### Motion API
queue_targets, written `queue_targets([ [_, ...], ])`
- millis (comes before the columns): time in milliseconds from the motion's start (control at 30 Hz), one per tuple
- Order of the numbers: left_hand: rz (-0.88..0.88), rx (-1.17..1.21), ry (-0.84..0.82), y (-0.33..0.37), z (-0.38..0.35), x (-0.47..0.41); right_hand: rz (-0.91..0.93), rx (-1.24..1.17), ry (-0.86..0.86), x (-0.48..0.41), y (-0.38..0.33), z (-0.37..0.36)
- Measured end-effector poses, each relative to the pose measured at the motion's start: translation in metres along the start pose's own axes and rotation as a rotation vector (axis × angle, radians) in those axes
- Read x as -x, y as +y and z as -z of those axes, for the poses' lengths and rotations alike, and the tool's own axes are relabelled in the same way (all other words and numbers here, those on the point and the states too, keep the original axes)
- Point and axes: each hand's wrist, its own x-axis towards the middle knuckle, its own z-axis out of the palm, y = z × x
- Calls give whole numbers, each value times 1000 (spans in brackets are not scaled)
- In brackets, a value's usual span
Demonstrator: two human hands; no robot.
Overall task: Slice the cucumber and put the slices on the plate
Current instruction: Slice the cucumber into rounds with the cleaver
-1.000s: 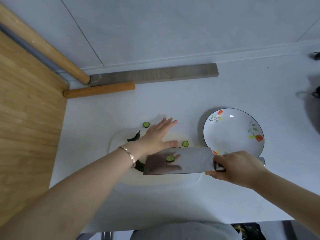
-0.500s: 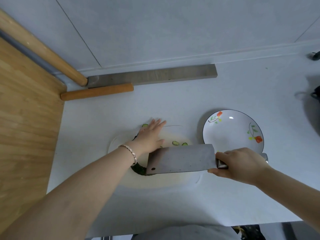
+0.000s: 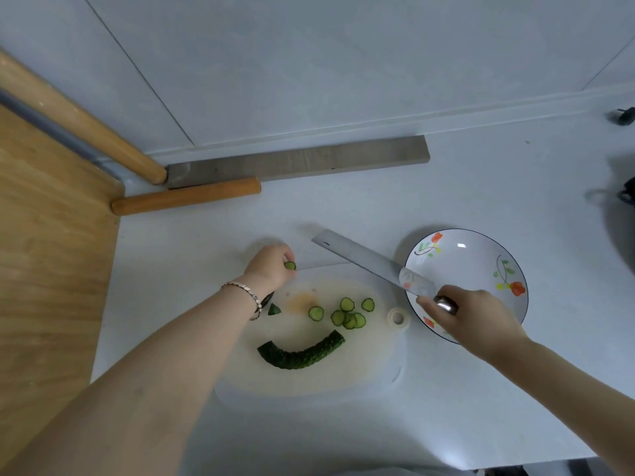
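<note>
Left hand [image 3: 271, 266] pinches one round cucumber slice [image 3: 290, 265] between fingertips, at the far edge of the pale oval cutting board [image 3: 309, 379]. Curved, bumpy dark-green cucumber [image 3: 301, 352] lies nearer than that hand; thin slices [image 3: 347, 312] clustered to its right. Right hand [image 3: 470, 314] clamped on the steel cleaver [image 3: 371, 261], above the glossy floral plate [image 3: 481, 266]

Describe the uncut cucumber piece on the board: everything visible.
The dark green, bumpy-skinned curved cucumber piece lies flat on the pale oval cutting board, near its front. It bows like a shallow arc, ends raised away from the camera. Its right end shows a pale cut face; the left end looks cut too. Neither hand touches it; the round green slices lie just behind it, apart.
</note>
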Motion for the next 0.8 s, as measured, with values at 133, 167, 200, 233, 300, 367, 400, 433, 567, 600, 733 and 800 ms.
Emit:
queue_targets([
  [133,-64,-47,39,12,5,7,-68,-87,14,-2,-9,-5],
  [167,-111,-47,33,19,4,13,-102,-107,14,-3,-11,-7],
  [200,-166,-47,12,27,0,21,-127,-131,15,-3,-12,-8],
  [233,-225,-53,-26,34,-6,30,-147,-159,13,-3,-14,-8],
  [300,-335,-65,-112,45,-20,47,-194,-225,-9,-2,-17,-6],
  [367,-384,-56,-139,50,-32,60,-223,-277,-30,0,-18,-5],
  [400,-381,-39,-120,50,-35,65,-227,-296,-39,2,-17,-5],
  [433,-357,-15,-77,48,-37,70,-231,-315,-54,4,-15,-5],
  [567,-183,29,142,26,-41,100,-299,-517,-170,16,-9,-10],
  [600,-173,-5,124,19,-45,110,-328,-589,-213,19,-10,-12],
  [733,-308,-396,-21,1,-64,139,-380,-726,-380,30,-21,-20],
  [800,-328,-471,26,-3,-66,143,-395,-745,-446,35,-27,-24],
])
